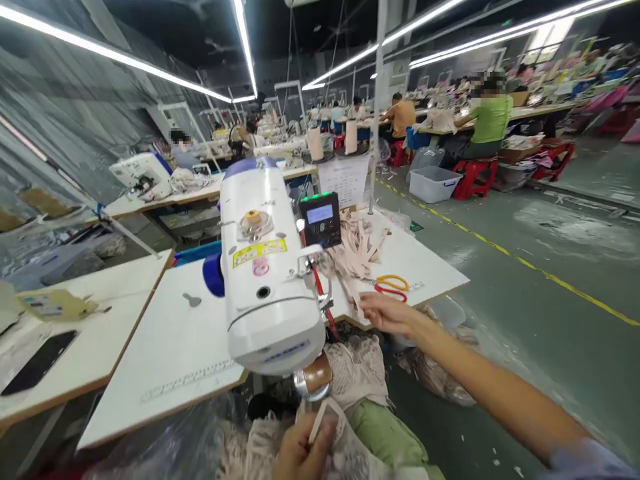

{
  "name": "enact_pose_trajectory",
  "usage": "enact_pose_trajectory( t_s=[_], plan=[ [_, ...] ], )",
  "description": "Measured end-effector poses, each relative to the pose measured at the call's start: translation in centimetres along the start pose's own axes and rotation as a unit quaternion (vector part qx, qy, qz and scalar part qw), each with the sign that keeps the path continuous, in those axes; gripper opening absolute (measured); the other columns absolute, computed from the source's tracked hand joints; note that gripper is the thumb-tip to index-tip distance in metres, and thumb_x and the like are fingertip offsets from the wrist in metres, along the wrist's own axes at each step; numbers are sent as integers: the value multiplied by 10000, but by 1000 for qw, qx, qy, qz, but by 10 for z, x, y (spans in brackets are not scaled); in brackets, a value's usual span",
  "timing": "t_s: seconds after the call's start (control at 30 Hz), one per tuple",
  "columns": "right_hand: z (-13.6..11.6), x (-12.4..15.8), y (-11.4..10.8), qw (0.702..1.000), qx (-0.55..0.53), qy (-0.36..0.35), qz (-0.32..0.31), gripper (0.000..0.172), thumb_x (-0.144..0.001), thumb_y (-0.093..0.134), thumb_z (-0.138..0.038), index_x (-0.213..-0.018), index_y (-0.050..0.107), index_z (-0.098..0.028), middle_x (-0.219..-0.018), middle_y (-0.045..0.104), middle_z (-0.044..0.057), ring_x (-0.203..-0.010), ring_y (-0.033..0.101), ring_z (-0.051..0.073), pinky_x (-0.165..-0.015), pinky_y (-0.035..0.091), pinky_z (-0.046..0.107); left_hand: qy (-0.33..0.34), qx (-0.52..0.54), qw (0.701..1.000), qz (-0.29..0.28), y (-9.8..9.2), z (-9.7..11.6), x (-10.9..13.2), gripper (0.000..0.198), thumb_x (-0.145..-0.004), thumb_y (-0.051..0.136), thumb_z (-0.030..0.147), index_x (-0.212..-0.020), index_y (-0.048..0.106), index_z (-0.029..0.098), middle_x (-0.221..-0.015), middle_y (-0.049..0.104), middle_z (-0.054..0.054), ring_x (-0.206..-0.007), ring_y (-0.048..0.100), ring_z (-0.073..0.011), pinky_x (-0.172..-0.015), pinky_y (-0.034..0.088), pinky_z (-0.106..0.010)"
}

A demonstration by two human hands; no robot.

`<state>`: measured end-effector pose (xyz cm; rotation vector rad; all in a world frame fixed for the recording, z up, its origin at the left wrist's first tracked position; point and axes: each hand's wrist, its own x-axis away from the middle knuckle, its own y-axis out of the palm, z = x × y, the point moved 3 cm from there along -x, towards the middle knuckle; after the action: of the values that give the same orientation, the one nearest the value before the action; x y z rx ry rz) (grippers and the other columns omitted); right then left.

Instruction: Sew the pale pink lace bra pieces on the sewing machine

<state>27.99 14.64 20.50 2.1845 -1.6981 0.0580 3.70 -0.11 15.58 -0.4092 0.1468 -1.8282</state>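
My right hand (387,312) reaches out to the near edge of the white table (165,347), fingers flat and pointing at a heap of beige fabric strips (357,250) beside the sewing machine (265,267). Yellow-and-red scissors (391,287) lie just beyond its fingertips. My left hand (300,450) sits low by my lap, fingers closed on a pale fabric strip (320,420) under the machine's handwheel (314,379). Lace fabric (357,373) is piled in my lap.
A control box (321,219) with a lit screen stands on the machine's right side. A phone (37,363) lies on the table to the left. Other people sew at rows of tables behind. A grey bin (433,183) and red stools (475,177) stand along the aisle.
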Motion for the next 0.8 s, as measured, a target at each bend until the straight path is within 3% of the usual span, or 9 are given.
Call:
enact_pose_trajectory(
  t_s=[0.1, 0.23, 0.37, 0.5, 0.6, 0.7, 0.8],
  plan=[
    [46, 53, 25, 995, -47, 71, -42, 426, -595, 895, -479, -799, 700, -160, -625, 574, -42, -484, 486, 43, -485, 437, 157, 23, 2, 1000, -9, -11, 26, 3, 572, -867, 495, 683, -578, 478, 189, -568, 464, 14, -571, 428, -130, -550, 371, -228],
    [70, 97, 51, 992, -49, 61, -96, 405, -676, 826, -570, -741, 750, -177, -751, 671, 36, -655, 593, 116, -630, 502, 234, 13, 30, 998, -47, -17, 36, 1, 505, -886, 499, 597, -593, 454, 188, -571, 451, 25, -568, 414, -115, -546, 341, -217],
    [73, 98, 69, 992, 1, 36, -123, 338, -724, 792, -564, -760, 792, -228, -1172, 691, 84, -1093, 612, 236, -936, 480, 347, -3, 24, 996, -80, -14, 35, 3, 448, -903, 486, 531, -628, 507, 177, -597, 471, 23, -581, 418, -112, -546, 323, -216],
    [67, 91, 87, 983, 50, 2, -174, 344, -803, 718, -561, -831, 800, -228, -1052, 707, 70, -956, 645, 200, -872, 493, 320, 5, 25, 994, -109, -14, 36, 4, 447, -902, 498, 511, -600, 463, 183, -563, 388, 46, -543, 341, -93, -507, 263, -214],
    [62, 89, 95, 972, 160, -61, -163, 393, -872, 637, -559, -836, 800, -203, -879, 699, 64, -819, 632, 177, -750, 493, 281, 8, 9, 991, -133, -17, 38, 4, 439, -909, 504, 479, -586, 483, 182, -538, 378, 51, -520, 332, -93, -486, 247, -217],
    [61, 91, 98, 967, 181, -114, -138, 355, -907, 611, -516, -866, 805, -221, -873, 715, 66, -832, 646, 183, -756, 496, 281, 40, -15, 995, -93, -15, 38, 6, 377, -917, 527, 435, -655, 589, 171, -673, 563, -8, -663, 512, -144, -595, 393, -226],
    [68, 89, 96, 982, 131, -105, -83, 342, -878, 643, -523, -863, 808, -223, -867, 720, 65, -814, 641, 187, -733, 502, 286, 80, 1, 996, 29, 0, 29, 16, 336, -944, 514, 433, -777, 640, 170, -953, 653, -85, -921, 592, -207, -800, 477, -281]
  ],
)
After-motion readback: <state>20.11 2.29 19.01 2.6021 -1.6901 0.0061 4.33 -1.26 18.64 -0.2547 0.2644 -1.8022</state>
